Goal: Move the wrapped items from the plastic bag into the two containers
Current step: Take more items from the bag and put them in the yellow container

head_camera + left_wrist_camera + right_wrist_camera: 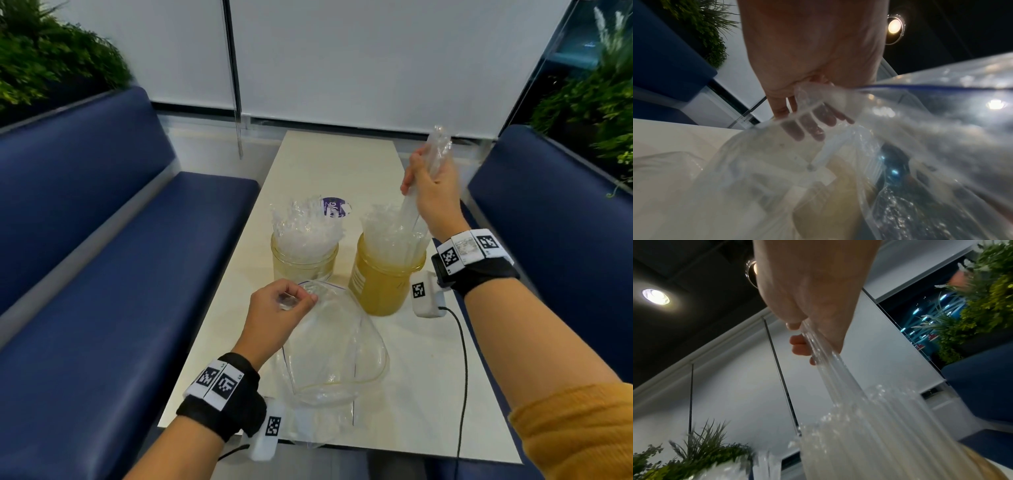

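Observation:
Two yellowish jars stand on the white table (342, 164). The left jar (303, 262) and the right jar (385, 284) both bristle with clear-wrapped straws. My right hand (430, 192) grips a bundle of wrapped straws (436, 150) above the right jar, their lower ends down among those in it. In the right wrist view my fingers (799, 345) curl round the bundle (830, 369). The clear plastic bag (337, 353) lies in front of the jars. My left hand (279, 308) pinches its open rim. The left wrist view shows the fingers (809, 128) behind the bag's film (920, 129).
Dark blue benches (85, 240) flank the table on both sides. A purple-and-white round label (334, 207) lies behind the left jar. Green plants (41, 61) stand behind the benches. A black cable (462, 359) trails from my right wrist over the table's near right.

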Demonstrator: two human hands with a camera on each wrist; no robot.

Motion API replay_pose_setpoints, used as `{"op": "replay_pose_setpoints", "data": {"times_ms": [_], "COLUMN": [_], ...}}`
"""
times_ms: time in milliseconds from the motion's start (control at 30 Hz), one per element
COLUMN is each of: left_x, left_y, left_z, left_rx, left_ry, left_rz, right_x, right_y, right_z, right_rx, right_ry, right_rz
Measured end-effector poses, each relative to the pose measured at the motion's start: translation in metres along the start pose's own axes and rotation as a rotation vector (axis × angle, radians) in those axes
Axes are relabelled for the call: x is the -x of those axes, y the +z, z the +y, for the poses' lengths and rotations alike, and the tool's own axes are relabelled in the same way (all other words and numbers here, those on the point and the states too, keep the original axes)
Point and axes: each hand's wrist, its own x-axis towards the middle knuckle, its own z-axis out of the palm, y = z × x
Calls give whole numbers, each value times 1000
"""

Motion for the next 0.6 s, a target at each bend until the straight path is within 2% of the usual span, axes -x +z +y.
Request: {"op": "replay_pose_setpoints", "data": {"times_ms": [167, 333, 467, 533, 600], "left_x": [-2, -1, -1, -1, -2], "left_y": [-4, -3, -4, -5, -5], "left_z": [1, 1, 0, -1, 0], "left_rx": [1, 0, -2, 2, -2], "left_ry": [-7, -11, -11, -12, -14], "left_rz": [3, -2, 6, 9, 5], "right_x": [-9, 5, 25, 24, 19], "right_y": [0, 2, 3, 1, -1], "right_z": [-6, 33, 58, 60, 56], "right_rx": [10, 143, 217, 319, 379], "right_ry": [-65, 85, 165, 111, -24], "right_rz": [-28, -125, -63, 3, 47]}}
